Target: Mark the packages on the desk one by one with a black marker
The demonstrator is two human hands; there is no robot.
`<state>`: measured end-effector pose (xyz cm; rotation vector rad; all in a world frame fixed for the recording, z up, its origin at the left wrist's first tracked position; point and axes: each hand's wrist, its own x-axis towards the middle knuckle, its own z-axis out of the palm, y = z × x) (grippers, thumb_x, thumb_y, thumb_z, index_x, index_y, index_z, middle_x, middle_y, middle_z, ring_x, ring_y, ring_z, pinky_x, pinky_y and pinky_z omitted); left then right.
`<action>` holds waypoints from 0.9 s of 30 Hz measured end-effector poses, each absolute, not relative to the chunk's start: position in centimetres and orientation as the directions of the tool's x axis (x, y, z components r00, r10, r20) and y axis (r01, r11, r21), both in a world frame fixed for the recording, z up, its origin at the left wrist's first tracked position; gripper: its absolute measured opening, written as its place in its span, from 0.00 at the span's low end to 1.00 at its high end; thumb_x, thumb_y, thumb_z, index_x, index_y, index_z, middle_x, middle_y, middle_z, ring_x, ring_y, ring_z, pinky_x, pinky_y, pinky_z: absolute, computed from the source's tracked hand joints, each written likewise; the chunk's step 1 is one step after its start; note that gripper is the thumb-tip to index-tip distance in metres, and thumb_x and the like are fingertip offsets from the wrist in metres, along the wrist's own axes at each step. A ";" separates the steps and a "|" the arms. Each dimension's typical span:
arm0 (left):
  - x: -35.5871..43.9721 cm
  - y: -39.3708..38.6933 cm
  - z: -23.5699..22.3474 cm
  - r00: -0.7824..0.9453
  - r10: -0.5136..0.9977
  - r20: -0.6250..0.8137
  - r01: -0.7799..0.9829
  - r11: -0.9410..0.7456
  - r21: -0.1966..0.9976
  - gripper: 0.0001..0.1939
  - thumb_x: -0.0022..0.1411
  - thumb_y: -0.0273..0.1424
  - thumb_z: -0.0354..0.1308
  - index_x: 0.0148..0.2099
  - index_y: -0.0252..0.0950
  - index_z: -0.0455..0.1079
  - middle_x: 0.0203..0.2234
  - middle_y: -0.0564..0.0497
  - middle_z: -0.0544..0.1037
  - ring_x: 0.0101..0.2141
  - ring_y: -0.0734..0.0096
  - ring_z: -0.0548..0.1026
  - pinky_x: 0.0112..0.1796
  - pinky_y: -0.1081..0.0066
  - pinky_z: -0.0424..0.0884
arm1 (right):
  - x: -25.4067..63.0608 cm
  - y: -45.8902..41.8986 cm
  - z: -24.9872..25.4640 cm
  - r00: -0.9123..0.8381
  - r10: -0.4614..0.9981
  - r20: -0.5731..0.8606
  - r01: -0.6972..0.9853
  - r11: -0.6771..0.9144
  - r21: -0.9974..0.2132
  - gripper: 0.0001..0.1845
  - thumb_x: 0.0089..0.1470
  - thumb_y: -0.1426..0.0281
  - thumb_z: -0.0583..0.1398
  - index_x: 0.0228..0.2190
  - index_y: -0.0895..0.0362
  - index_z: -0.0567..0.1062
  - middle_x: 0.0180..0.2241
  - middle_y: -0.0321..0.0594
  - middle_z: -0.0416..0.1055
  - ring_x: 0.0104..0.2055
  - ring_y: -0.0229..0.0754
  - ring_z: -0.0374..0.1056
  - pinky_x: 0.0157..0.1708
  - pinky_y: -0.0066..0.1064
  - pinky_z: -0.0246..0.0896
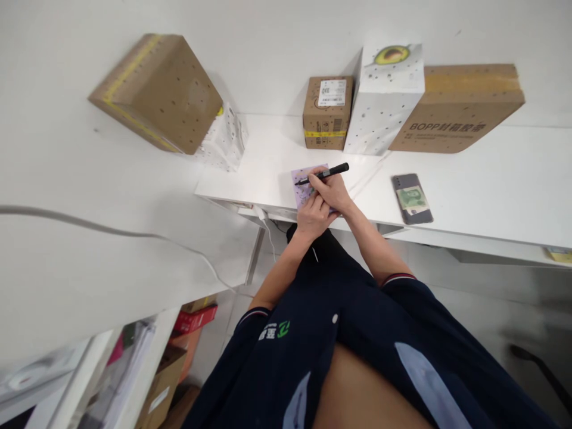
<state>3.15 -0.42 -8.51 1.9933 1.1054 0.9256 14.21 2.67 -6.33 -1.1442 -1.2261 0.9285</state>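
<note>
Purple notepaper (304, 179) lies on the white desk (469, 179) directly under both hands, near the desk's front edge. Biggest of the things around them is the tilted cardboard box (161, 89) well off beyond the left hand (314, 215), with a crumpled spotted white bag (223, 140) against its lower side. Beyond the right hand (329, 189), at the wall, a flat brown carton printed BOPP (456, 113) lies behind a tall white box with an avocado picture (386, 98), and a small labelled cardboard cube (327, 112) stands just beside that. A dark phone (411, 198) with a green banknote in its case rests well apart on the right hand's outer side. The left hand lies flat, fingers loosely together, pressing the paper's near edge and touching the right hand. The right hand is curled closed around a black marker pen (328, 173), its tip down on the paper and its capped end pointing away to the right.
</note>
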 end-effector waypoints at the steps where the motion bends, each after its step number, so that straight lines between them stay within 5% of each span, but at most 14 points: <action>1: 3.1 -0.4 -8.5 0.395 0.881 0.261 0.412 -0.424 0.807 0.15 0.52 0.43 0.70 0.34 0.38 0.76 0.44 0.36 0.80 0.60 0.35 0.71 0.62 0.42 0.64 | 14.2 2.7 -6.4 0.137 0.967 0.216 0.058 0.210 -0.976 0.12 0.59 0.58 0.62 0.33 0.55 0.74 0.23 0.30 0.65 0.27 0.35 0.62 0.31 0.29 0.60; 13: 3.1 -0.4 -8.8 0.442 0.841 0.312 0.491 -0.518 0.701 0.15 0.57 0.43 0.66 0.37 0.36 0.77 0.46 0.33 0.79 0.58 0.35 0.72 0.59 0.44 0.67 | 14.3 2.7 -6.4 0.134 0.968 0.213 0.070 0.205 -0.976 0.15 0.59 0.55 0.62 0.34 0.55 0.75 0.22 0.30 0.65 0.26 0.34 0.61 0.28 0.29 0.59; 22: 2.9 -0.2 -10.1 0.526 0.684 0.505 0.597 -0.720 0.354 0.21 0.66 0.44 0.59 0.47 0.30 0.78 0.46 0.33 0.80 0.54 0.47 0.77 0.54 0.54 0.74 | 14.1 2.9 -6.3 0.296 0.937 0.187 -0.040 0.208 -0.977 0.19 0.57 0.50 0.63 0.33 0.54 0.72 0.24 0.31 0.68 0.25 0.34 0.63 0.26 0.27 0.60; 27: 2.6 -0.2 -10.0 0.566 0.613 0.551 0.608 -0.762 0.224 0.25 0.66 0.48 0.59 0.51 0.30 0.76 0.46 0.35 0.81 0.54 0.49 0.78 0.54 0.57 0.74 | 16.1 2.6 -8.3 0.522 0.829 0.200 -0.084 0.284 -0.955 0.21 0.61 0.47 0.56 0.43 0.50 0.70 0.28 0.32 0.71 0.24 0.34 0.65 0.25 0.27 0.63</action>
